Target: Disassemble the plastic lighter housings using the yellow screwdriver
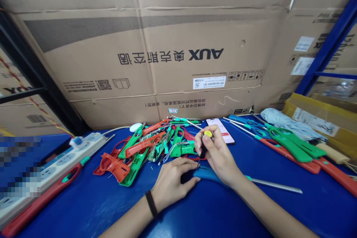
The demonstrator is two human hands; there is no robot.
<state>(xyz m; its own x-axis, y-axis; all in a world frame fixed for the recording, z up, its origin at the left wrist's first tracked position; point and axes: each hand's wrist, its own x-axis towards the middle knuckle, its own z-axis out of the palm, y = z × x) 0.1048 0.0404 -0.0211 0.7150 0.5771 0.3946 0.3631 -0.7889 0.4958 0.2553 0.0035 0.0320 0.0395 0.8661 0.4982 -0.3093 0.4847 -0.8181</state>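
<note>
the right hand (219, 154) is closed in a tight pinch around a small screwdriver (205, 147) with a black handle and a yellow cap, and it angles down toward a teal-handled tool (209, 174) lying on a blue worktable (200, 212). the left hand (173, 182) is curled over the near end of that tool, with a dark wristband (151, 203) on its wrist. the tool's long metal shaft runs out to the right from beneath the right forearm. left of the hands sits a tangled heap of red and green plastic-handled tools (136, 156) mixed with thin wires, and more tools with red and green handles and metal shafts (290, 145) lie to the right. a phone (220, 130) lies flat just beyond the hands, its screen lit. a white power strip (55, 167) sits along the left side of the table. at the far right, a cardboard box with yellow edges (320, 115) carries a paper label, and i can't see what's inside it from here. a grey bag (287, 124) lies against it. behind everything stands a big cardboard carton (167, 63) printed upside down with aux.
</note>
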